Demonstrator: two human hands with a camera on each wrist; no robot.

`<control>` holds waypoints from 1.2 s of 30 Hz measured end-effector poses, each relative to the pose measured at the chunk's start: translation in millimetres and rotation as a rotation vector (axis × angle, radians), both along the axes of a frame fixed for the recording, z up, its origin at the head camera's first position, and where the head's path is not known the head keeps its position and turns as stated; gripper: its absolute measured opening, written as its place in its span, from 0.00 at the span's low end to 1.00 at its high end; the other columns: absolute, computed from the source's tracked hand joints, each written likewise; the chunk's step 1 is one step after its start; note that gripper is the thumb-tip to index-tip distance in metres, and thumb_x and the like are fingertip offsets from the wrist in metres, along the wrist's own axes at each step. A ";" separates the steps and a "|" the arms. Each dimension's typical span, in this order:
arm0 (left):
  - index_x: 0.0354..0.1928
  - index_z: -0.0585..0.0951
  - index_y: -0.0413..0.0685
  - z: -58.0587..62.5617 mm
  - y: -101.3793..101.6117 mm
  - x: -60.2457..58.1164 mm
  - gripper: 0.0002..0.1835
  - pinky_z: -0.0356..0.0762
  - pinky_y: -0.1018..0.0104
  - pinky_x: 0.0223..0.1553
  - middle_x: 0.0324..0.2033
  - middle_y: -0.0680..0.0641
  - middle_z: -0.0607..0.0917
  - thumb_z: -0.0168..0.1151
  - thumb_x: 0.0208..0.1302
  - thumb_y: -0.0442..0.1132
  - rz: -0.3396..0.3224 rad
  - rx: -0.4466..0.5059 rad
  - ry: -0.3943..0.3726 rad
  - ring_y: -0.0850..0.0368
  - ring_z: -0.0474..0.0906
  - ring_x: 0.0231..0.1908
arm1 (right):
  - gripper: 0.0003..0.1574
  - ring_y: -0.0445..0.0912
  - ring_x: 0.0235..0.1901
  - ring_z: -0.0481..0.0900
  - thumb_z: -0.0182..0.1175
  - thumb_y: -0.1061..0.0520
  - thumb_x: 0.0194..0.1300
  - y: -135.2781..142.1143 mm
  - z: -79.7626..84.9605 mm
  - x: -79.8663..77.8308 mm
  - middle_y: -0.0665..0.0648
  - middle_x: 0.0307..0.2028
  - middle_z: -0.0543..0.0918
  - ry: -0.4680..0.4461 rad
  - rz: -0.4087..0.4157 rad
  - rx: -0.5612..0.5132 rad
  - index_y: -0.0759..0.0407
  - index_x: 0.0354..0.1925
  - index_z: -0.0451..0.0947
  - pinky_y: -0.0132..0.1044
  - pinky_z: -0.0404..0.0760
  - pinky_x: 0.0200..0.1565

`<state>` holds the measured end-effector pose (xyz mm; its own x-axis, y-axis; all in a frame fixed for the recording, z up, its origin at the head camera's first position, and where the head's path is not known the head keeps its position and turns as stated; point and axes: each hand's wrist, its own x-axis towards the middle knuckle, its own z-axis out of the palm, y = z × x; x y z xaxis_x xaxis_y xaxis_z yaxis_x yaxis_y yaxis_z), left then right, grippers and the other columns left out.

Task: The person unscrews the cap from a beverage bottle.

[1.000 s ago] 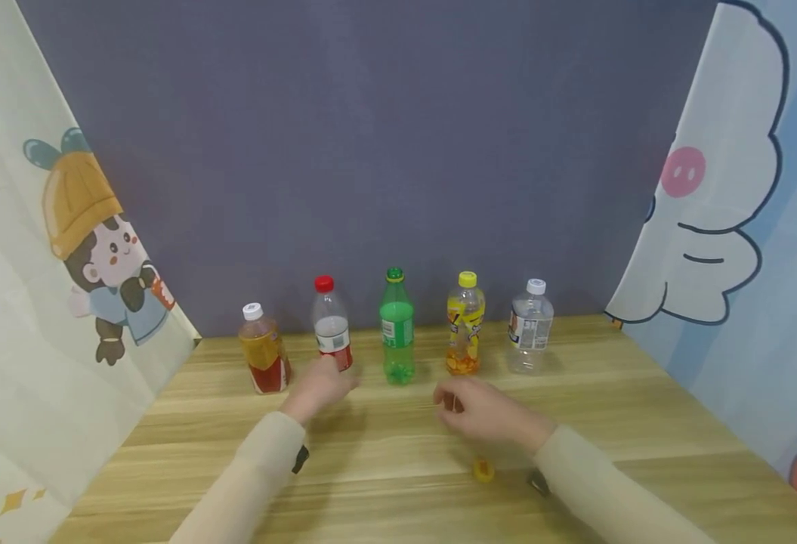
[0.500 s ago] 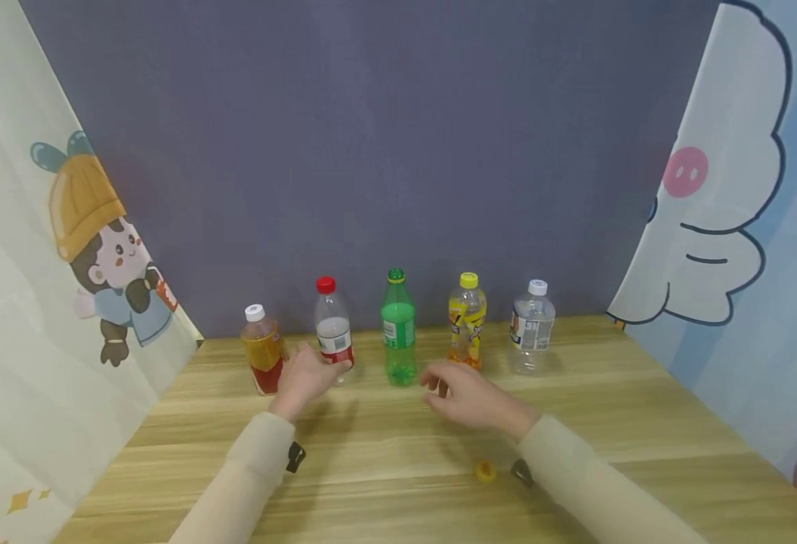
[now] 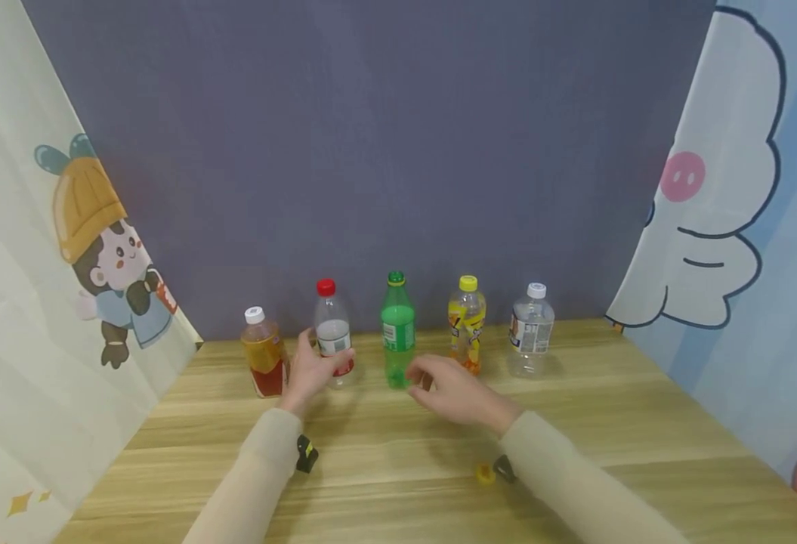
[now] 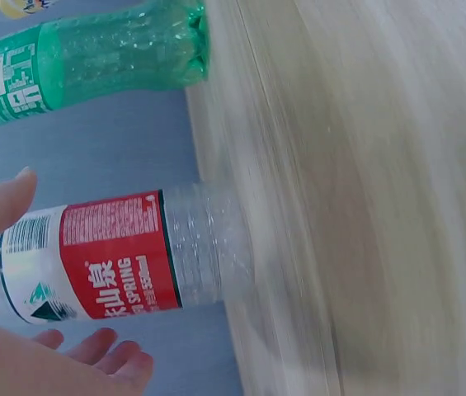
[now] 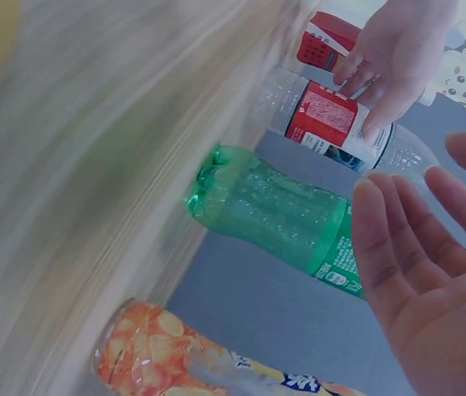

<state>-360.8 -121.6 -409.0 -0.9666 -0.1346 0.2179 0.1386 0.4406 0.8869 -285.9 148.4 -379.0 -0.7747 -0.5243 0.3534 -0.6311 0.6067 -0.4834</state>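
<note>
A clear plastic bottle with a red cap [image 3: 333,336] stands upright on the table. My left hand [image 3: 308,375] is at its left and front, thumb and fingers spread either side of the red and white label [image 4: 117,256]. In the left wrist view a gap shows between those fingers and the bottle. A green bottle [image 3: 398,321] stands to the right of it. My right hand [image 3: 449,389] is just in front and right of the green bottle, fingers loosely bent. In the right wrist view the right palm [image 5: 439,305] holds nothing, fingertips overlapping the green bottle's label.
At the left end of the row is a white-capped bottle with amber and red colouring [image 3: 264,351]. Rightward stand a yellow-capped bottle [image 3: 467,313] and a clear white-capped bottle [image 3: 532,325]. A small yellow thing [image 3: 485,474] lies on the wooden table [image 3: 384,483]. A dark cloth hangs behind.
My left hand went from in front of the red-capped bottle to its left side, with thumb and fingers spreading. My right hand moved left, from before the yellow-capped bottle to the green one.
</note>
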 end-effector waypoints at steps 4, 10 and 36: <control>0.75 0.56 0.38 -2.5 3.9 -4.7 0.51 0.63 0.40 0.68 0.69 0.30 0.67 0.76 0.58 0.47 0.019 0.021 0.030 0.33 0.66 0.67 | 0.09 0.41 0.39 0.78 0.63 0.57 0.69 -6.0 2.8 -2.9 0.48 0.40 0.83 -0.013 0.007 -0.043 0.57 0.47 0.80 0.45 0.82 0.45; 0.75 0.54 0.37 -7.0 11.0 -11.6 0.51 0.63 0.40 0.68 0.69 0.30 0.67 0.76 0.58 0.44 0.036 0.069 0.016 0.33 0.66 0.68 | 0.10 0.40 0.39 0.78 0.63 0.56 0.70 -13.4 6.8 -4.4 0.49 0.41 0.83 -0.014 0.006 -0.069 0.57 0.48 0.80 0.41 0.82 0.44; 0.69 0.63 0.39 13.3 20.7 15.5 0.42 0.71 0.41 0.62 0.62 0.35 0.75 0.73 0.59 0.46 -0.007 -0.055 0.073 0.38 0.73 0.61 | 0.12 0.42 0.38 0.79 0.63 0.56 0.70 -10.9 10.4 -12.5 0.49 0.39 0.83 -0.009 0.002 -0.170 0.61 0.49 0.81 0.40 0.82 0.42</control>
<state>-345.2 -100.9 -395.7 -0.9487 -0.1140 0.2949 0.2054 0.4870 0.8489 -298.4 137.5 -368.6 -0.7771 -0.4592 0.4304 -0.6276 0.5140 -0.5848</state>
